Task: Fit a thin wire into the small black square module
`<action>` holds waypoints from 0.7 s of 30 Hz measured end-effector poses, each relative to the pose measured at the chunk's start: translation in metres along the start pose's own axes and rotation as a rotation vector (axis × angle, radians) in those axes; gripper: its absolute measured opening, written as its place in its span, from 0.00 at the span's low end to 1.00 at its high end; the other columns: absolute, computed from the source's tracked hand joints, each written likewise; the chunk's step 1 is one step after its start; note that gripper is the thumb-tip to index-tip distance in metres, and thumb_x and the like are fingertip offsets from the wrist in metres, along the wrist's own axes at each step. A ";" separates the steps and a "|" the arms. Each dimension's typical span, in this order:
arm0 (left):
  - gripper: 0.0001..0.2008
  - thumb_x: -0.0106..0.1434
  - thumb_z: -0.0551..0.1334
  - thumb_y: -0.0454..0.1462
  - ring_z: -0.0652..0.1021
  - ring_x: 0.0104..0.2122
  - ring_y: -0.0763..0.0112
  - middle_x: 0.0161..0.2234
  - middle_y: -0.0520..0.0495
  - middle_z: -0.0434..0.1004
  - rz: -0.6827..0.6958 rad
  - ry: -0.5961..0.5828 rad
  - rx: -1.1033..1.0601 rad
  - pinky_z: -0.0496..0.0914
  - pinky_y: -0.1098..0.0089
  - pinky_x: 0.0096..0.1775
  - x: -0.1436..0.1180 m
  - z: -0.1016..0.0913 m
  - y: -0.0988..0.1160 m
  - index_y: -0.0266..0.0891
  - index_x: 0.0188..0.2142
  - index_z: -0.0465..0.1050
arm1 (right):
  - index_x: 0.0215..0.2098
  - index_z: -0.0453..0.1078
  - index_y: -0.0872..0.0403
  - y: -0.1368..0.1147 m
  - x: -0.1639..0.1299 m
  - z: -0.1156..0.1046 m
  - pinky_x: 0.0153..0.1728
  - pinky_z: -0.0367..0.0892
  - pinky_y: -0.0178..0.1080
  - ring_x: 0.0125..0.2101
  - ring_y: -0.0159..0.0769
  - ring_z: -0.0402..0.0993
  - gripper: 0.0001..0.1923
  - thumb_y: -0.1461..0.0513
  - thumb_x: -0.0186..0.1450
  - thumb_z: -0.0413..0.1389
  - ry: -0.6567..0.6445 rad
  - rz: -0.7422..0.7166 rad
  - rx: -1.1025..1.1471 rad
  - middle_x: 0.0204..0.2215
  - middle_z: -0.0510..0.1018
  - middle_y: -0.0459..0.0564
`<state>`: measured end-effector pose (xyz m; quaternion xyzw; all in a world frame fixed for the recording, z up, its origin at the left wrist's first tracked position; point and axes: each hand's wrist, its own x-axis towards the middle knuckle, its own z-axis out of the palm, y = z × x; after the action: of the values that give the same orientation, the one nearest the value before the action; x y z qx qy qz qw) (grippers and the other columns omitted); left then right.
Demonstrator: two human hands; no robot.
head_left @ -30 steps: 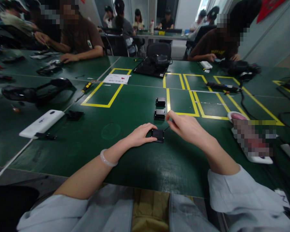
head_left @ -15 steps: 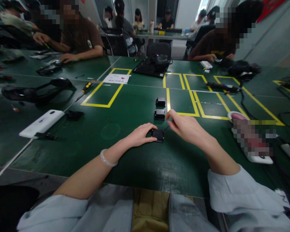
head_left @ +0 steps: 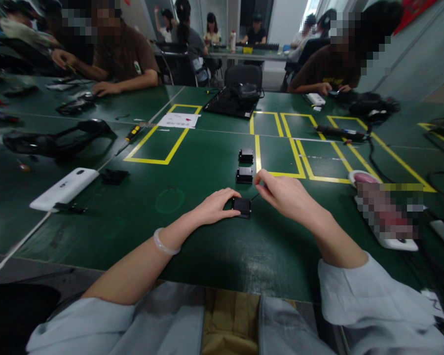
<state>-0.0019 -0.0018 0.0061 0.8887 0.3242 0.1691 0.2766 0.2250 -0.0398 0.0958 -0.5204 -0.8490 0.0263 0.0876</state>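
My left hand (head_left: 214, 207) rests on the green table (head_left: 207, 246) and grips the left side of a small black box (head_left: 242, 207). My right hand (head_left: 284, 196) hovers just right of it, fingers pinched on a thin dark tool whose tip points down toward the box's top right corner. Two more small black boxes (head_left: 244, 175) (head_left: 246, 155) lie in a row beyond it.
A white device (head_left: 63, 189) and a small black part (head_left: 113, 176) lie to the left. A black headset (head_left: 55, 140) and a screwdriver (head_left: 131, 135) sit further left. Yellow tape rectangles (head_left: 159, 143) mark the table. A white-and-pink object (head_left: 383, 217) lies at right. Other people sit at the far side.
My right hand rose slightly and then settled back near its first place. My left hand and the black box have stayed still.
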 end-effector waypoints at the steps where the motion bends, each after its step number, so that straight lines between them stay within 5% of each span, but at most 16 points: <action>1: 0.19 0.64 0.61 0.48 0.74 0.47 0.59 0.46 0.44 0.73 0.000 0.000 0.000 0.67 0.62 0.48 0.000 0.000 0.000 0.40 0.50 0.67 | 0.48 0.62 0.53 0.000 0.000 0.000 0.25 0.50 0.35 0.24 0.34 0.69 0.12 0.59 0.70 0.43 0.002 -0.005 0.017 0.28 0.76 0.48; 12: 0.20 0.64 0.61 0.49 0.74 0.47 0.59 0.46 0.44 0.73 0.014 0.013 -0.008 0.67 0.62 0.48 -0.001 0.002 -0.002 0.41 0.50 0.67 | 0.42 0.64 0.52 -0.001 0.001 0.001 0.25 0.49 0.35 0.25 0.35 0.69 0.13 0.54 0.71 0.43 0.006 0.001 -0.004 0.27 0.76 0.47; 21: 0.19 0.64 0.61 0.48 0.74 0.47 0.59 0.46 0.44 0.72 0.014 0.005 -0.005 0.68 0.62 0.48 -0.001 -0.001 0.001 0.40 0.49 0.67 | 0.48 0.60 0.53 0.000 -0.001 -0.002 0.26 0.50 0.35 0.26 0.34 0.69 0.11 0.61 0.67 0.45 0.012 0.003 0.054 0.30 0.77 0.48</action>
<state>-0.0024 -0.0025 0.0078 0.8897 0.3183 0.1740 0.2771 0.2258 -0.0414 0.0979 -0.5194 -0.8465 0.0464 0.1069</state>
